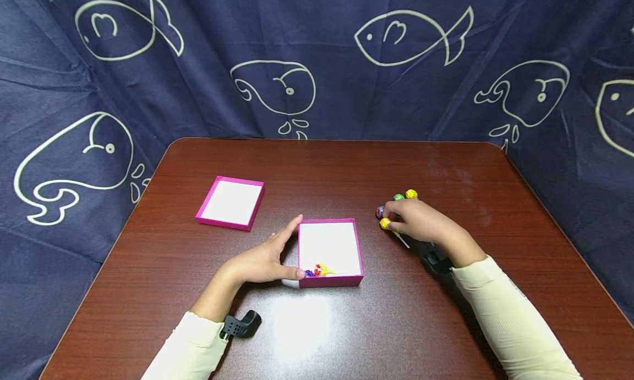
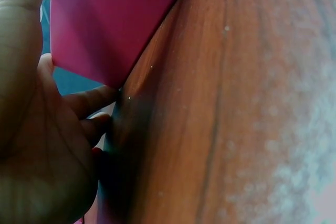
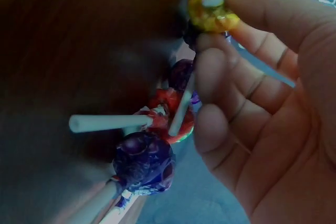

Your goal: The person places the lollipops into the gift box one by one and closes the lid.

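We see the R hand (image 1: 418, 217) w/ thumb and forefinger pinching a yellow pop (image 1: 384, 223) by its wrapped head, the stick angling back toward our side; whether the pop touches the table (image 1: 317, 176) we can't tell. Close about those fingers lie a purple pop (image 1: 380, 212), a green pop (image 1: 398, 197) and a second yellow pop (image 1: 411, 194) — and, in the R wrist view, a red pop (image 3: 168, 114) w/ its white stick.

The L hand (image 1: 267, 257) is unclenched, thumb and fingers spread along the L side of a pink box (image 1: 331, 281), thumb at the near corner. Inside, by the near wall, we find a violet pop (image 1: 309, 273) next to a red-and-yellow pop (image 1: 321, 270).

Farther out, a shallow pink lid (image 1: 230, 202) lies white inside up, beyond the L hand. Behind it all we have a blue cloth (image 1: 327, 93) w/ white fish and whale outlines.
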{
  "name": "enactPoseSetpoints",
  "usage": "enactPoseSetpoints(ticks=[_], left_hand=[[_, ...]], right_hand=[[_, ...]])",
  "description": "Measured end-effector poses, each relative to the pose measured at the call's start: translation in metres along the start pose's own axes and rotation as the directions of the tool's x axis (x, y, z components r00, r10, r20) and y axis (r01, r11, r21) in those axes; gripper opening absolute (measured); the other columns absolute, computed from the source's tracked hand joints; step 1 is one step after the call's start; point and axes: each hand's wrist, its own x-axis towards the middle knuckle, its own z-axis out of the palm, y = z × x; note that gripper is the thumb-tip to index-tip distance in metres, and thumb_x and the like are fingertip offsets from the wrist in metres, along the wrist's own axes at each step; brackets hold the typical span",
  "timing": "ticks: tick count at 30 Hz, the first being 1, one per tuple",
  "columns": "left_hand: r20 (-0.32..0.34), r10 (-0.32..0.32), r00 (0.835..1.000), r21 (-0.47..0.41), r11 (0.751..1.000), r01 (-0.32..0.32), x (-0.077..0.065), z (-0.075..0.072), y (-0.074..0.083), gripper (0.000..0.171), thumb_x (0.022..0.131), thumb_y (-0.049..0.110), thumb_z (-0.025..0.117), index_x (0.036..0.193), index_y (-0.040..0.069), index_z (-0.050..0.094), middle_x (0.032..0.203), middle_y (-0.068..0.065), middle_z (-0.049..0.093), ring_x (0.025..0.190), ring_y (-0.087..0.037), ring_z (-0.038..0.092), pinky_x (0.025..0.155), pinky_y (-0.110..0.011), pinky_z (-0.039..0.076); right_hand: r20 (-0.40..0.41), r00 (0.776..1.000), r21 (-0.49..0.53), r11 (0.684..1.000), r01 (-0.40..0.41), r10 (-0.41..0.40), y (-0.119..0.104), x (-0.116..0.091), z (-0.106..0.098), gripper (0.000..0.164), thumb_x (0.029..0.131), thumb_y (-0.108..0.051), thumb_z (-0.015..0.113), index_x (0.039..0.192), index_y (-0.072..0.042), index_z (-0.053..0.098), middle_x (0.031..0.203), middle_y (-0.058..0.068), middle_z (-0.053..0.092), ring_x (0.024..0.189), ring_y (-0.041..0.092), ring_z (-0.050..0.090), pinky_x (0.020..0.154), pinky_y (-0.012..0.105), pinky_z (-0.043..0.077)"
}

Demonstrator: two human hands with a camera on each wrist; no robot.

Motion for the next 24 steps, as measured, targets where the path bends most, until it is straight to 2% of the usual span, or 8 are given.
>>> enactPoseSetpoints(ticks=[7,14,19,24], left_hand=[[0.001,-0.008,1.000,-0.003,1.000,0.008,0.0000,0.0008,-0.0001,0.114,0.081,0.039,0.082,0.161,0.019,0.003,0.165,-0.011,0.012,0.149,-0.031,0.011,0.118,-0.055,0.007],[-0.004,0.002,1.000,0.004,1.000,-0.002,0.0000,0.0010,-0.0009,0.114,0.082,0.038,0.082,0.161,0.016,0.003,0.164,-0.012,0.013,0.149,-0.031,0.012,0.118,-0.055,0.005],[0.000,0.000,1.000,0.004,1.000,0.000,-0.0003,0.0010,-0.0006,0.114,0.082,0.039,0.082,0.161,0.017,0.003,0.164,-0.012,0.012,0.149,-0.032,0.012,0.118,-0.055,0.005],[0.001,0.006,1.000,0.007,1.000,-0.006,0.0003,0.0005,0.0000,0.114,0.082,0.038,0.081,0.161,0.017,0.003,0.164,-0.012,0.012,0.149,-0.030,0.012,0.118,-0.055,0.006]], right_hand=[[-0.048,0.999,0.027,0.999,0.027,-0.026,0.0002,0.0006,0.0006,0.017,0.084,0.001,0.068,0.084,-0.015,0.064,0.077,-0.008,0.060,0.071,0.009,0.051,0.065,0.034,0.046],[-0.022,0.999,0.028,0.999,0.028,-0.028,0.0015,0.0020,0.0033,0.012,0.085,-0.004,0.072,0.087,-0.014,0.066,0.084,-0.007,0.065,0.073,0.009,0.054,0.068,0.035,0.047],[-0.006,1.000,0.033,0.999,0.007,-0.007,0.0002,0.0032,0.0062,0.010,0.086,-0.010,0.075,0.089,-0.015,0.066,0.084,-0.010,0.064,0.073,0.008,0.052,0.068,0.033,0.047],[0.009,1.000,0.051,0.999,0.011,-0.012,-0.0028,0.0044,0.0060,0.010,0.086,-0.009,0.074,0.090,-0.012,0.065,0.081,-0.010,0.061,0.072,0.009,0.051,0.067,0.031,0.047]])
